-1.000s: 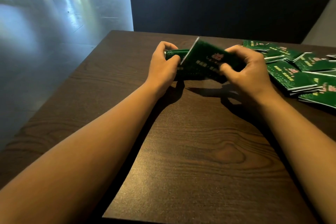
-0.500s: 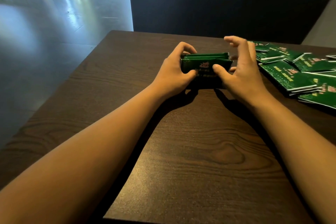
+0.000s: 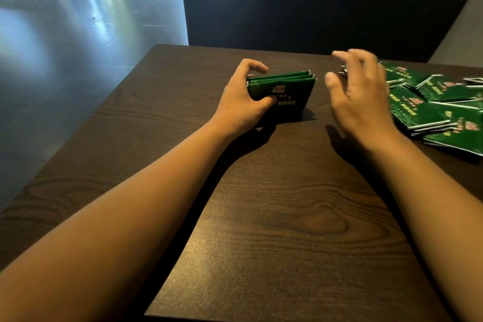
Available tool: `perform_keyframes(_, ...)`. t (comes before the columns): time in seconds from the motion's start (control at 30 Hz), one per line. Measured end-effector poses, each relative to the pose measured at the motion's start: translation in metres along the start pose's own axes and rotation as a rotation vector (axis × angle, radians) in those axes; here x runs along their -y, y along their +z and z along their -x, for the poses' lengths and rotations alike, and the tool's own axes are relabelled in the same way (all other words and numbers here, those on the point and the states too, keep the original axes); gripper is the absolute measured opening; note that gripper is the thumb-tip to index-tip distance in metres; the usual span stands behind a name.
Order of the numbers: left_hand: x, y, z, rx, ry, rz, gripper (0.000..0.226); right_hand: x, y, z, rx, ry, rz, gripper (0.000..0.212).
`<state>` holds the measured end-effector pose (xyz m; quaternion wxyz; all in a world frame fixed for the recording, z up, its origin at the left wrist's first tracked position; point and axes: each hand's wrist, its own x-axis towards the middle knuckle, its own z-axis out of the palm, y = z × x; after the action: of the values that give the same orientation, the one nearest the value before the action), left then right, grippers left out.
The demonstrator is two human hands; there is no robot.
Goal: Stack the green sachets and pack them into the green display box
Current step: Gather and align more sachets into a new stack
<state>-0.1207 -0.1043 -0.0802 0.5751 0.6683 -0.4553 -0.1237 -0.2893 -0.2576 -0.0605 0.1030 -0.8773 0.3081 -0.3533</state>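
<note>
Green sachets everywhere, basically. So the left hand (image 3: 244,102) has a small stack of sachets (image 3: 283,95) stood up on edge on the table (image 3: 274,217), thumb across the printed front, fingers curled over the top and back. Makes sense to me: standing them on their long edge lets the bottoms line up against the wood, so the pack squares itself, and the grip stops the slippery foil from fanning out. You can see a few separate top edges, so it's only a handful of sachets so far.

The right hand (image 3: 363,97) is holding nothing. Fingers are spread and relaxed, a bit motion-blurred, hovering just beside the stack's right end and right next to the loose pile of sachets (image 3: 439,104) scattered flat and overlapping at the right side of the table. My guess is it's going for another one to add to the stack, which is why the left hand keeps the pack's right end exposed and facing that way.

Progress-wise I'd say early: most sachets are still in the messy pile, and I can't spot the green display box anywhere in view, so packing hasn't started as far as I can tell.

Behind the table there's a dark bench seat (image 3: 313,8) and shiny floor (image 3: 65,34) off to the left.
</note>
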Motion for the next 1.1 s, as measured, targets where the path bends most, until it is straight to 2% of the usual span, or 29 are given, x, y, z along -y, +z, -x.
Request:
perform_keyframes(0.07,0.001,-0.001,-0.001,-0.026,-0.013,0.005,0.048,-0.013,-0.005,-0.002,0.058,0.139,0.165,0.056)
perform_keyframes(0.17,0.002,0.0,0.0,-0.032,-0.025,0.009,0.049,-0.029,-0.002,0.0,0.309,0.308,0.328,0.065)
perform_keyframes(0.23,0.002,0.0,0.0,-0.027,-0.032,0.012,0.05,-0.034,0.002,0.0,0.458,0.364,0.366,0.068)
perform_keyframes(0.3,0.002,0.0,0.0,-0.025,-0.038,0.017,0.049,-0.035,0.003,-0.001,0.518,0.372,0.397,0.068)
perform_keyframes(0.43,0.002,0.0,0.0,-0.031,-0.039,0.01,0.048,-0.03,0.0,-0.002,0.485,0.352,0.427,0.067)
perform_keyframes(0.6,0.0,0.0,0.0,-0.024,-0.043,0.01,0.047,-0.029,-0.007,-0.004,0.3,0.334,0.48,0.071)
perform_keyframes(0.77,0.0,0.0,0.001,-0.025,-0.047,0.004,0.047,-0.041,-0.008,-0.004,0.441,0.464,0.522,0.072)
perform_keyframes(0.93,-0.001,0.0,0.001,-0.021,-0.048,0.006,0.046,-0.031,-0.008,-0.004,0.411,0.352,0.504,0.058)
perform_keyframes(1.1,0.0,0.0,0.0,-0.024,-0.037,-0.01,0.044,-0.024,-0.006,-0.004,0.423,0.256,0.402,0.06)
